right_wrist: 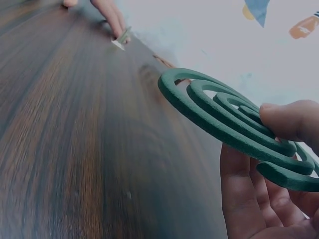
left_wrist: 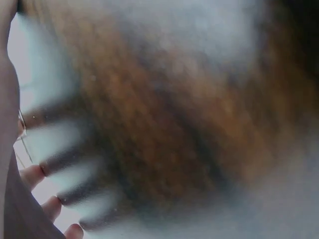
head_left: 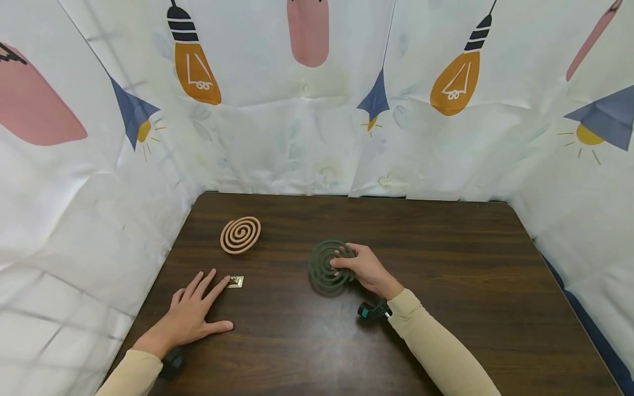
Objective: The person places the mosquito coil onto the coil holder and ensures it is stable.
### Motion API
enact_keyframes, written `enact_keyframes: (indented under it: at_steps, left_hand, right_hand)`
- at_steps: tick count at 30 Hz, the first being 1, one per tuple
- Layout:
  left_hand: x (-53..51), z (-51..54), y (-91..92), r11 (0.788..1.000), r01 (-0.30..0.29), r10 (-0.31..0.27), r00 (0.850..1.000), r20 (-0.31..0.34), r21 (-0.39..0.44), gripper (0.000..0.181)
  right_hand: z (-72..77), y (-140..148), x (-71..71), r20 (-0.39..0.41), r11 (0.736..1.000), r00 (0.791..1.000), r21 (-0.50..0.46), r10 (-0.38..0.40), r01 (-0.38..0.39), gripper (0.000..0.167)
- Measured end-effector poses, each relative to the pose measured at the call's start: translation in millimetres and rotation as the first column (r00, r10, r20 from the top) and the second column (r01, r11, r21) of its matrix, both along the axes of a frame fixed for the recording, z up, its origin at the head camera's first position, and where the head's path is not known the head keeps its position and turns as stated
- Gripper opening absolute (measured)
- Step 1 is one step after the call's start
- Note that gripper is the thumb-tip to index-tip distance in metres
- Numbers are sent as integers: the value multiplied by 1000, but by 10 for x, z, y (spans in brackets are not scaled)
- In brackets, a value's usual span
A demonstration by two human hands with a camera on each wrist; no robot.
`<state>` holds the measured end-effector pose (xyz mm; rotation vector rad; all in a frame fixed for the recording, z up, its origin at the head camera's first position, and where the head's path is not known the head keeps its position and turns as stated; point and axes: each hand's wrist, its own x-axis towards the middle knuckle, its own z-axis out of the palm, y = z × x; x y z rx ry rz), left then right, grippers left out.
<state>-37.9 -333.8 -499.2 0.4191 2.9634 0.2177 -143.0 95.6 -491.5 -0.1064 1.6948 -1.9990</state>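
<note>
A dark green spiral coil is pinched between the thumb and fingers of my right hand, held above the table near its middle. In the right wrist view the green coil is tilted, the thumb on top and the fingers below. My left hand rests spread on the table at the left, its index fingertip touching a small metallic piece. A tan spiral coil lies beyond that piece. In the left wrist view, only fingertips and blurred table show.
The dark wooden table has a white printed curtain behind it and at both sides. A dark band with a green-faced device is at the right wrist.
</note>
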Motion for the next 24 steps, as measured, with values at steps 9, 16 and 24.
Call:
enact_keyframes:
  at_steps: [9, 16, 24]
  left_hand:
    - [-6, 0, -16, 1000, -8, 8, 1000, -8, -10, 104]
    - [-29, 4, -2, 1000, 5, -6, 1000, -18, -23, 104]
    - [-39, 17, 30, 1000, 21, -21, 1000, -15, -17, 103]
  right_hand:
    - [-26, -166, -21, 9, 999, 1000, -44, 25, -25, 23]
    - [-40, -299, -9, 16, 998, 999, -57, 28, -27, 23]
    - [-49, -452, -21, 31, 996, 998, -66, 55, -53, 23]
